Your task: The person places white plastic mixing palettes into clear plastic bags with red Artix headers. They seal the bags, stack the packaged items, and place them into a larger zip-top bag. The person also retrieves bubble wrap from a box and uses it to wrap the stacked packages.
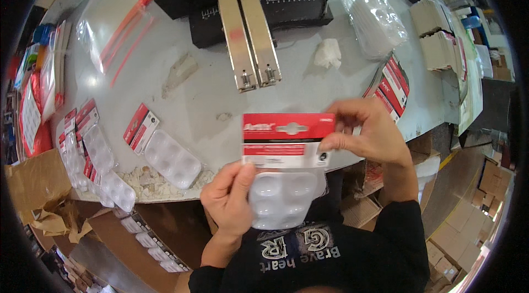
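Note:
A white plastic paint palette [282, 199] with round wells hangs below a red and white header card [275, 134] in front of me, at the table's near edge. My left hand [227, 196] pinches the palette's upper left edge at the bottom of the card, thumb on top. At the card's right edge, my right hand [366, 130] is closed on it, thumb in front and fingers behind. A carded palette [172, 159] lies on the table to the left. Farther left, several more carded palettes [98, 148] overlap in a pile. A stack of red and white cards [392, 89] lies beyond my right hand.
A black machine [242, 14] with two metal arms stands at the back. Clear-wrapped white palettes [374, 20] and a crumpled white tissue [328, 53] lie to its right. A clear bag with a red strip [113, 28] lies back left. Below the table's left edge stands an open cardboard box [129, 243].

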Motion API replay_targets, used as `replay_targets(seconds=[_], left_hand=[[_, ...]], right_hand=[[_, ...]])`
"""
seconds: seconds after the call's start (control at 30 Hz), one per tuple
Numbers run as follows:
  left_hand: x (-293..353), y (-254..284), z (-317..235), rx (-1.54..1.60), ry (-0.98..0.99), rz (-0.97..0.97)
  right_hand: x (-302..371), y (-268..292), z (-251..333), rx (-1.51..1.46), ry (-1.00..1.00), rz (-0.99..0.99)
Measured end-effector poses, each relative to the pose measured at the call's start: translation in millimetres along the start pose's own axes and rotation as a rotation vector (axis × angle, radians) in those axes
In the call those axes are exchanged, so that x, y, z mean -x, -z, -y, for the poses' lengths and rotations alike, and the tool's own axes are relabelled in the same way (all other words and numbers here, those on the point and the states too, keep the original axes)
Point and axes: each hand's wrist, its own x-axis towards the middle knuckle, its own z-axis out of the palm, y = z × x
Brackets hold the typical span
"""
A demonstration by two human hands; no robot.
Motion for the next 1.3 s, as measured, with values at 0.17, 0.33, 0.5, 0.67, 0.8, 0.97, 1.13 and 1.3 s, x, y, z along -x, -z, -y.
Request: replay_targets(seconds=[0.17, 0.33, 0.5, 0.67, 0.8, 0.97, 1.13, 1.3], left_hand=[[-5.7, -2.1, 9.4, 0.044, -0.005, -0.060], [-5.5, -2.0, 11.9, 0.017, 0.011, -0.061], [-7.5, 2.7, 10.4, -0.107, 0.052, -0.008], [-60.7, -10.4, 25.4, -0.068, 0.072, -0.042], [-90.0, -11.2, 40.7, -0.066, 0.000, -0.068], [-90.1, -7.6, 63.2, 0.016, -0.048, -0.023], [-80.2, 22.9, 43.1, -0.404, -0.158, -0.256], [-67.9, 86.3, 1.1, -1.247, -0.337, -0.416]], right_hand=[[11.3, -6.0, -21.6, -0.388, -0.243, 0.168], [14.8, -14.9, -32.0, -0.446, -0.190, 0.127], [13.0, -23.1, -30.1, -0.548, -0.271, 0.167], [-40.2, -39.6, -38.5, -0.662, -0.257, -0.054], [-65.6, -47.4, -51.5, -0.719, -0.186, -0.212], [-68.0, -54.3, -54.0, -0.748, -0.172, -0.267], [-39.4, -27.0, -65.1, -0.055, 0.106, -0.472], [21.4, 99.2, -141.3, 0.541, 0.136, -1.001]])
